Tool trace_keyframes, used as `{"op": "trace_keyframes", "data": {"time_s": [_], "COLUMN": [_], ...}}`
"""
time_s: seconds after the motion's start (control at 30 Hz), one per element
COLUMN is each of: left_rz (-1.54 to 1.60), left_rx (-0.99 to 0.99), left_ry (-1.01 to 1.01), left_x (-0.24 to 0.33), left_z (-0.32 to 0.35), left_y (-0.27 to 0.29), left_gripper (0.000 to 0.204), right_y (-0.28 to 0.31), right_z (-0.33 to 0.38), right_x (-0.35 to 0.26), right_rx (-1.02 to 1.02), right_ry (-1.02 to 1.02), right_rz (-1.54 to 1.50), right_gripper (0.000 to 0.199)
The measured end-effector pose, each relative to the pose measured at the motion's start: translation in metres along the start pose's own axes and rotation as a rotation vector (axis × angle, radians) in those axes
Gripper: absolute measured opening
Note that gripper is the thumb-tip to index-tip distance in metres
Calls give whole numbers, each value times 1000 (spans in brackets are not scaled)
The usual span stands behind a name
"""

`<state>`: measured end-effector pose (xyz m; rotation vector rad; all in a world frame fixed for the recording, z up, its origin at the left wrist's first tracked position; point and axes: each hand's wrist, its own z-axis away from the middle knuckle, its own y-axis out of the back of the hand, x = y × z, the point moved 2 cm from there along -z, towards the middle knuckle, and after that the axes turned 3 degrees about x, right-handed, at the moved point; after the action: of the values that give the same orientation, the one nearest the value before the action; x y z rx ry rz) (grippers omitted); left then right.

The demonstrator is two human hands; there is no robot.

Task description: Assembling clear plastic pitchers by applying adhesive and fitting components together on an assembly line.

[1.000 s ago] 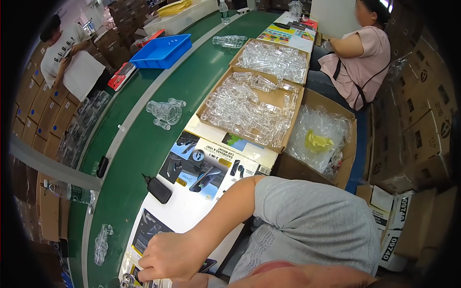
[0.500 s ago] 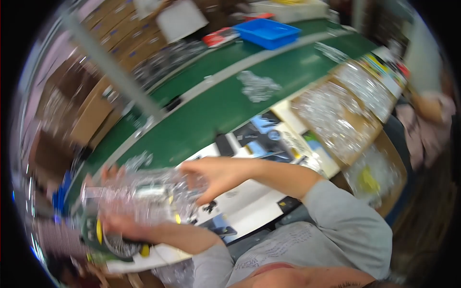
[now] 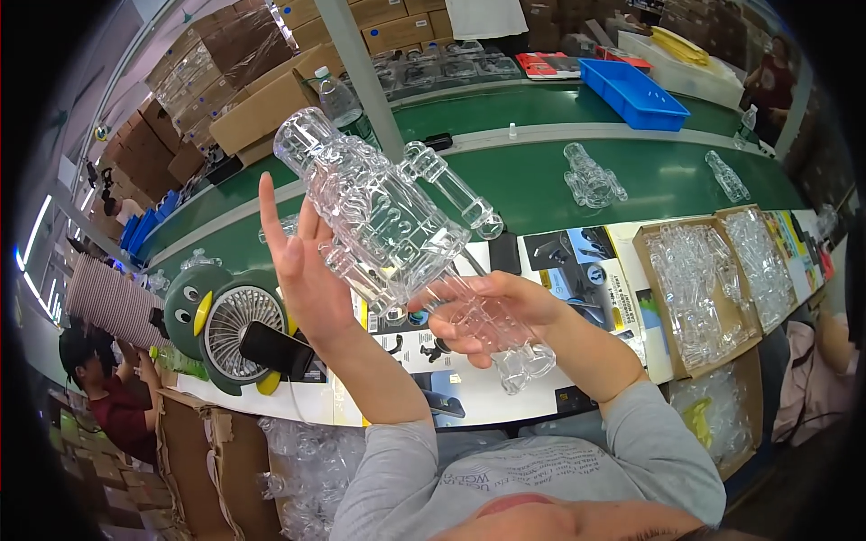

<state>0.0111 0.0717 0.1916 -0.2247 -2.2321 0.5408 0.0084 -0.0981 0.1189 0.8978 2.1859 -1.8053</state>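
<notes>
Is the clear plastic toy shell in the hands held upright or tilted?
Tilted: the clear plastic toy shell slants from upper left to lower right between left hand and right hand.

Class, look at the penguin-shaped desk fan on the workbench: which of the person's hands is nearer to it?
Left. The left hand is raised just right of the penguin fan; the right hand is farther right, beyond the clear plastic piece.

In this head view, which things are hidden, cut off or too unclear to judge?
- Right hand: palm and fingertips blurred behind the clear plastic toy shell.
- Penguin-shaped fan: right part hidden by the left hand and forearm.
- Clear parts in the cardboard boxes: too tangled to count.
- Person at lower left: darkened near the rim.
</notes>
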Motion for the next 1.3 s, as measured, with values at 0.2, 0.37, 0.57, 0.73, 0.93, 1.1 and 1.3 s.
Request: {"op": "trace_keyframes", "data": {"time_s": [0.2,0.37,0.57,0.73,0.93,1.1,1.3], "left_rz": [-12,-9,-41,129,339,446,366], "left_rx": [13,16,100,-395,-551,-563,-421], "left_ry": [0,4,-147,96,185,164,-7], "left_x": [0,0,8,34,-75,-115,-98], "left_z": [0,1,5,4,-18,-2,1], "left_y": [0,2,15,85,11,-50,-49], "left_gripper": [88,87,86,90,89,89,88], "right_y": [0,-1,-7,-26,-20,-31,-37], "right_z": [1,0,-2,15,4,10,13], "right_x": [0,3,1,-2,23,31,27], "right_rx": [6,49,280,496,452,458,487], "right_ry": [-2,1,27,310,637,741,845], "right_rz": [14,45,486,1661,2011,2068,2141], "right_gripper": [56,61,66,56,44,37,31]}}
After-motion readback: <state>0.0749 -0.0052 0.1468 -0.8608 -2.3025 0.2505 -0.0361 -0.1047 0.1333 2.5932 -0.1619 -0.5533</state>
